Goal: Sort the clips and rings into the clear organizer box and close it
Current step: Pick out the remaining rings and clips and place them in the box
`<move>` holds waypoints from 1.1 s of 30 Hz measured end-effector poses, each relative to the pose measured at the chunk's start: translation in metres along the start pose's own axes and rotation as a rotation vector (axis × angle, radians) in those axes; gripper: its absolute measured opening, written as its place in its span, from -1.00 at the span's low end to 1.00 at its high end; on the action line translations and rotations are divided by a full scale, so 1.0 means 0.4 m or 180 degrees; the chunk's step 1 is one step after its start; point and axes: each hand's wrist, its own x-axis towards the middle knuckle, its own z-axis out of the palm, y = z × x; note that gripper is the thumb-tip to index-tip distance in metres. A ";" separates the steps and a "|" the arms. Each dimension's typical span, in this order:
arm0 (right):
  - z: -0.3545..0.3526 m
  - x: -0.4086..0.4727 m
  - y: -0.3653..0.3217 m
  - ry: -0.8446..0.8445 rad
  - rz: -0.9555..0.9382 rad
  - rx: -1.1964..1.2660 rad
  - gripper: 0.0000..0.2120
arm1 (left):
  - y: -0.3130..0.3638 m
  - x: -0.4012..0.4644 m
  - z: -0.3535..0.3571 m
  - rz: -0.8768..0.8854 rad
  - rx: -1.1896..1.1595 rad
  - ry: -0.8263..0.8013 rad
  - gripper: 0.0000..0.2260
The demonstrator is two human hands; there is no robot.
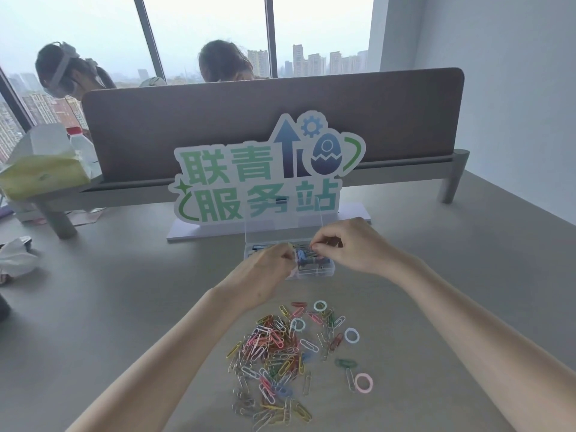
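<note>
A clear organizer box (pixel 324 269) sits open on the grey table, its lid (pixel 280 226) standing up behind it. Blue and dark clips lie in its compartments. My left hand (pixel 265 275) hovers at the box's left side with fingers curled; what it holds is hidden. My right hand (pixel 346 244) is over the box, fingertips pinching something small that I cannot make out. Nearer me lies a heap of coloured paper clips (pixel 274 353), with small rings scattered on its right: white ones (pixel 352 335), a pink one (pixel 363 382).
A green-lettered sign (pixel 258 182) on a white base stands just behind the box. A brown desk divider (pixel 218 120) runs across the back. Crumpled tissue (pixel 15 260) and a yellow-green tissue pack (pixel 43 169) are at the left. Two people sit beyond the divider.
</note>
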 end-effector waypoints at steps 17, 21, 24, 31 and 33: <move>-0.055 -0.171 -0.048 -0.1743 0.0007 0.0343 -0.92 | 0.134 -0.162 -0.122 0.0059 -0.1349 -0.0134 -0.87; -0.055 -0.235 -0.075 -0.2250 -0.0109 0.0176 -0.89 | 0.135 -0.184 -0.112 0.0061 -0.1298 -0.0034 -0.81; -0.045 -0.263 -0.077 -0.2267 -0.0116 0.0236 -0.88 | 0.140 -0.192 -0.116 -0.0030 -0.1394 -0.0039 -0.77; -0.034 -0.288 -0.076 -0.1954 -0.0229 0.0142 -0.89 | 0.141 -0.180 -0.122 -0.0269 -0.1233 -0.0058 -0.77; -0.030 -0.293 -0.077 -0.1880 -0.0280 0.0042 -0.91 | 0.139 -0.169 -0.120 -0.0293 -0.1213 -0.0127 -0.80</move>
